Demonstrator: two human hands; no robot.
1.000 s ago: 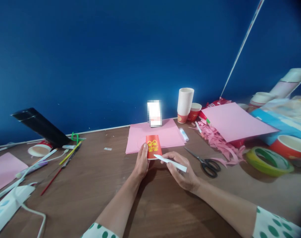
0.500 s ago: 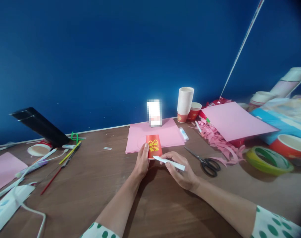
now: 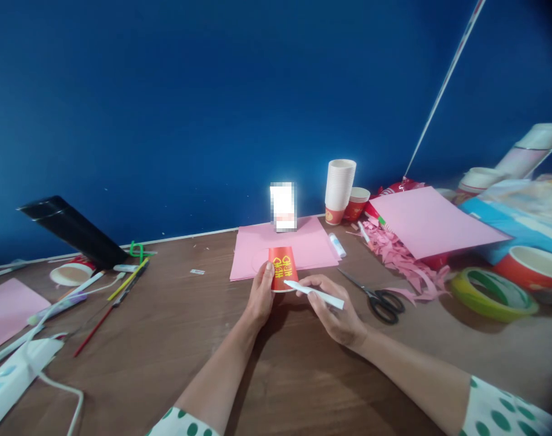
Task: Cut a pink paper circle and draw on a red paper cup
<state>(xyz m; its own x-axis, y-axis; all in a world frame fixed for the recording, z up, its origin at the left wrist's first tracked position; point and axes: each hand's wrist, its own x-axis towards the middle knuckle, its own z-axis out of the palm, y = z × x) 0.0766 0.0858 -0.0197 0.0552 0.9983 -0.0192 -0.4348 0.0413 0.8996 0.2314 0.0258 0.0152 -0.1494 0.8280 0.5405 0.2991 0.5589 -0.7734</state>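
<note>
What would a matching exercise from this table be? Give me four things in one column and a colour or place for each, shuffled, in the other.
1. Held cup
2. Pen
3. Scissors
4. Tape

A. Yellow-green
B. In the right hand
C. Black-handled
D. Red with yellow marks

Pairs: 1-D, 2-B, 3-C, 4-A
</note>
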